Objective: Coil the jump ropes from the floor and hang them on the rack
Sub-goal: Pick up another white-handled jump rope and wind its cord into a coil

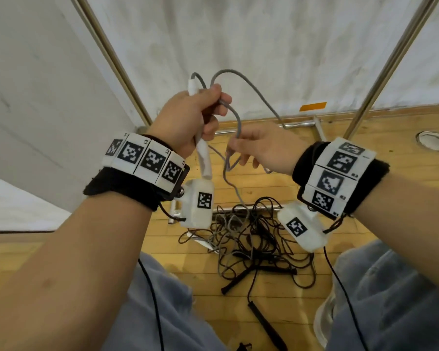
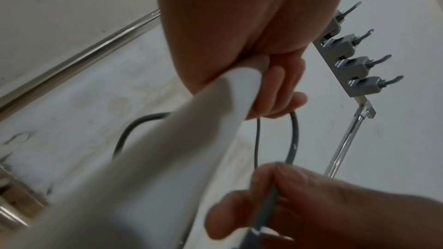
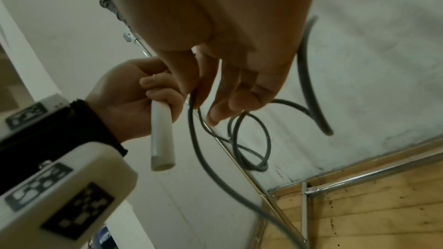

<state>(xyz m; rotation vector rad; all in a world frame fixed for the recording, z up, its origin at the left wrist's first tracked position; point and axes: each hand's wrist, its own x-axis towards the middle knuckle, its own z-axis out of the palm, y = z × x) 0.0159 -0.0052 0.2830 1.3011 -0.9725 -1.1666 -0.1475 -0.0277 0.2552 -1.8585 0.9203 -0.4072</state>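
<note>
We hold the grey jump rope (image 1: 235,117) up in front of the metal rack frame (image 1: 380,72). Our left hand (image 1: 188,117) is closed round its white handle (image 1: 203,158) and the first loops of cord; our right hand (image 1: 261,145) pinches the cord between thumb and fingertips just right of the left hand. From there the cord drops to the heap of ropes (image 1: 249,239) on the wooden floor (image 1: 302,193), below our hands and in front of the frame's foot.

The main risk, as we judge it, is a snag. The grey cord runs into the same heap as the black ropes (image 1: 284,257), and the strands cross one another there, so drawing up more cord could lift black rope with it or tighten a knot. A second risk is that the loops in the left hand slip past the fingers while the right hand reaches for the next length, since the cord looks stiff and springy.

Higher on the frame, the left wrist view shows a row of grey hooks (image 2: 347,63). A black handle (image 1: 264,323) lies on the floor nearer us than the heap. Thin black wires (image 1: 152,295) hang from our wristbands (image 1: 147,160) beside our knees and could catch a loop.
</note>
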